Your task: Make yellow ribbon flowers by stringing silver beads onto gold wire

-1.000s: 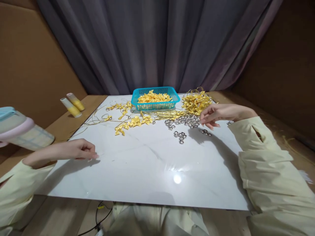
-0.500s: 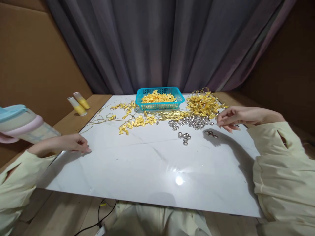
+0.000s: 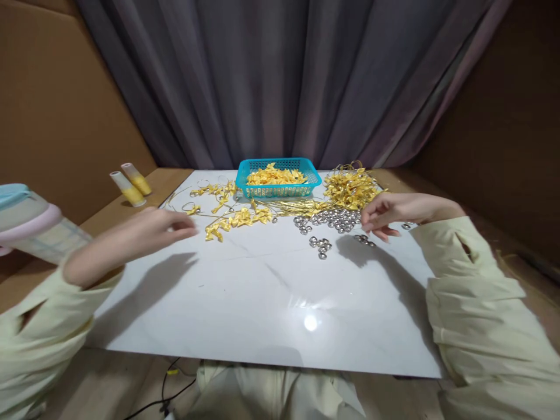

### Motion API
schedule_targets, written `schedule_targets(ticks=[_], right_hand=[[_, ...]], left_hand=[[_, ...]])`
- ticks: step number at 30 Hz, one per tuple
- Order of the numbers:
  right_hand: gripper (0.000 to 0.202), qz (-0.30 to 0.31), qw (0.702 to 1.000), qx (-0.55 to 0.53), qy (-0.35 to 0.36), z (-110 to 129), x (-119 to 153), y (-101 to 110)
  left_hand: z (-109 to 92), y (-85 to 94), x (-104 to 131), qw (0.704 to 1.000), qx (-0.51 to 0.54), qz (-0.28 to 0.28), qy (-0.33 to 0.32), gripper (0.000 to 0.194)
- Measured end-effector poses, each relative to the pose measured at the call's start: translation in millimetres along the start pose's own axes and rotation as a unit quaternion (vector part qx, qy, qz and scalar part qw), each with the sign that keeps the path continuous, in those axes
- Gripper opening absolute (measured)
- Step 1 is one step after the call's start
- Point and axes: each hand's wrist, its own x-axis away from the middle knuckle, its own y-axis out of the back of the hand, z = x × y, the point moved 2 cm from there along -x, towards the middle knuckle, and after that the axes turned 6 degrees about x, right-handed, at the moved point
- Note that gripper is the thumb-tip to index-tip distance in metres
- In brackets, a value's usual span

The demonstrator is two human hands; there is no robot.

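My left hand [image 3: 151, 232] hangs over the left side of the white tabletop, slightly blurred, its thumb and fingers reaching apart with nothing visible between them. Nearest to it lies a row of yellow ribbon bows [image 3: 241, 218]. My right hand [image 3: 387, 214] hovers at the right end of a pile of small silver beads [image 3: 339, 220]. Its thumb and forefinger are pinched together; whatever they hold is too small to make out. Beneath that hand is a little group of loose silver pieces [image 3: 364, 240]. Behind it sits a heap of yellow bows on gold cords [image 3: 350, 188].
A blue plastic basket [image 3: 240, 176] full of yellow bows stands at the back centre. Gold cords [image 3: 293, 207] lie before it. Two yellow-and-white tubes [image 3: 131, 188] and a tilted, pale blue-lidded bottle [image 3: 52, 230] are at the left. A grey curtain [image 3: 284, 81] hangs behind.
My left hand has risen off the left edge of the table and swung right and forward, its fingers parting. My right hand has shifted slightly left over the beads. The view has shifted a little.
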Motion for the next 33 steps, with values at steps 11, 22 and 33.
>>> schedule_targets(ticks=[11, 22, 33], right_hand=[[0.032, 0.054, 0.996, 0.001, 0.071, 35, -12, -5], [0.032, 0.035, 0.997, -0.004, 0.067, 9, -1, 12], [0.031, 0.011, 0.997, -0.029, 0.077, -20, 14, 26]], left_hand=[[-189, -109.9, -118, 0.846, 0.321, 0.24, -0.352, 0.03], [-187, -109.2, -127, 0.879, 0.304, 0.211, -0.302, 0.025], [-164, -139.1, -128, 0.713, 0.57, 0.36, -0.194, 0.03]])
